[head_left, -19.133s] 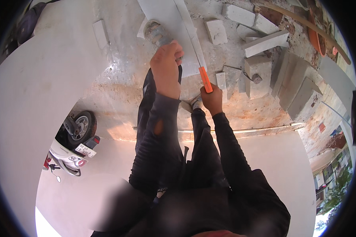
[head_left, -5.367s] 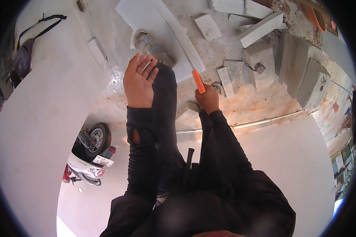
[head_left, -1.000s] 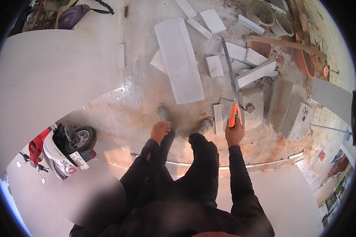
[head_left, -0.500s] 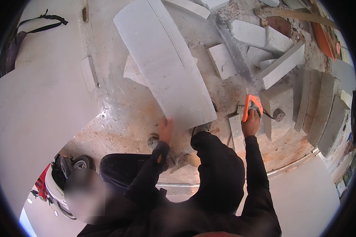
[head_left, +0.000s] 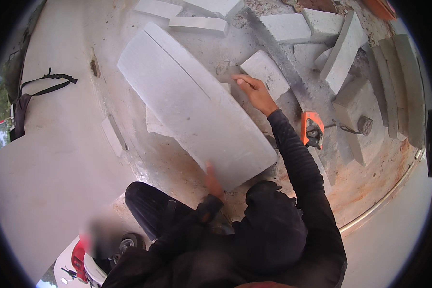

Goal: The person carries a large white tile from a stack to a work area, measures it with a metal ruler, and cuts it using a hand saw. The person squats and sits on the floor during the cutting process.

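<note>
A long pale grey lightweight concrete block (head_left: 192,103) lies slantwise in front of me, with a dark straight groove along its upper part. My left hand (head_left: 214,183) rests at its near left edge, one finger stretched up against the side; the other fingers are partly hidden. Past the block's right side reaches my right hand (head_left: 258,94), empty, fingers stretched out towards the block and apart from it. A handsaw lies to the right: its orange handle (head_left: 313,126) is near my right forearm, and its toothed grey blade (head_left: 279,55) runs away to the far left.
Several cut block pieces (head_left: 285,28) lie at the far right, one short piece (head_left: 265,72) beside the saw blade. Slabs (head_left: 402,91) stand at the right. A brush (head_left: 95,65) and a thin offcut (head_left: 113,135) lie to the left. A pipe (head_left: 381,197) runs along the near right.
My right hand has let go of the saw handle and moved up and left to beside the block. The saw stays lying there. My left hand remains at the block's near edge; the view has shifted.
</note>
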A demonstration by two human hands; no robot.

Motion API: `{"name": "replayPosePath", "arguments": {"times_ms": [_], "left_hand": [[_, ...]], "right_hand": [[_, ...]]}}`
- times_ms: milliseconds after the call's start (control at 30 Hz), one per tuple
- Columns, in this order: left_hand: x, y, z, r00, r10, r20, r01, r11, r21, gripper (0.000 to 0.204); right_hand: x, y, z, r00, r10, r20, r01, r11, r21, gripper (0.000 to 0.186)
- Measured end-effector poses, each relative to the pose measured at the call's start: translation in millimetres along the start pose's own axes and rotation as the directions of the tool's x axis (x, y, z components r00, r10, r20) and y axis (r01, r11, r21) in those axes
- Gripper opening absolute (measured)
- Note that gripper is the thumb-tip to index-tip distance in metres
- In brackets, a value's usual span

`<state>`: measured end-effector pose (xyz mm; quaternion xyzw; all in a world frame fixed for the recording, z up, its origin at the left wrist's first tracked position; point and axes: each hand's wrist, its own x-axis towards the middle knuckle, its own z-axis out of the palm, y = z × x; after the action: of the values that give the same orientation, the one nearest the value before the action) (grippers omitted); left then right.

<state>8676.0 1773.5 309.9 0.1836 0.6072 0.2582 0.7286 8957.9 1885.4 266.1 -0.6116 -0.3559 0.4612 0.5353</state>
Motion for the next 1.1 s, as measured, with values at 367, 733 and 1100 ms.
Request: {"name": "replayPosePath", "arguments": {"times_ms": [367, 733, 1100], "left_hand": [[-29, 22, -8, 1.000, -0.026, 0.000, 0.026, 1.000, 0.001, 0.062], [-11, -12, -38, 0.974, 0.059, -0.219, -0.007, 0.973, 0.231, 0.068], [-8, -45, 17, 0.923, 0.220, -0.316, -0.234, 0.972, -0.006, 0.069]], "right_hand": [[-32, 54, 36, 0.911, 0.290, 0.294, -0.287, 0.956, -0.055, 0.046], [-65, -11, 44, 0.896, 0.335, 0.291, -0.418, 0.858, 0.299, 0.075], [-19, -41, 47, 0.863, 0.309, 0.400, -0.379, 0.919, 0.108, 0.062]]}}
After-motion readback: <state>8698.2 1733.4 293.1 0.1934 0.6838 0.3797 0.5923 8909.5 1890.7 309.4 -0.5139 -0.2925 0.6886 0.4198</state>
